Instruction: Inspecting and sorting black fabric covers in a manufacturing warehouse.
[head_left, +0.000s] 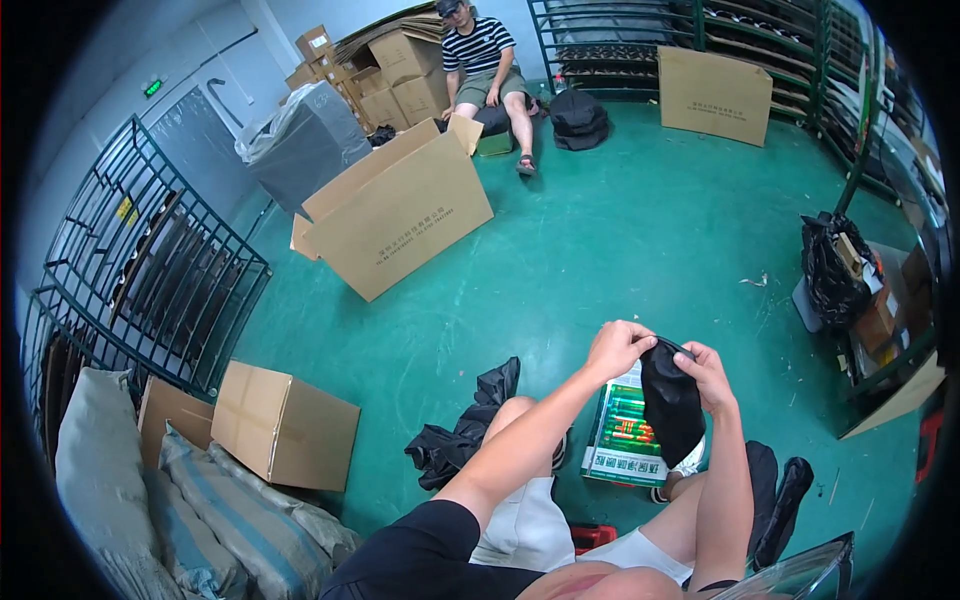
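Note:
A limp black cloth bag [672,405] hangs between my hands above the floor. My left hand [620,350] pinches its upper edge on the left side. On the other side my right hand [708,374] grips the same edge with thumb and fingers. Behind and below the cloth stands a green and white printed box [622,440], partly hidden by it, between my legs. Crumpled black fabric [465,425] lies by my left knee. More dark fabric, in long folded pieces [785,505], rests beyond my right leg.
A large open carton [400,215] stands ahead on the left; a closed carton [285,425] and woven sacks [230,515] are nearer. Another person [485,70] sits at the back beside a black bundle [578,120]. A black rubbish bag [838,270] hangs at right, near shelving.

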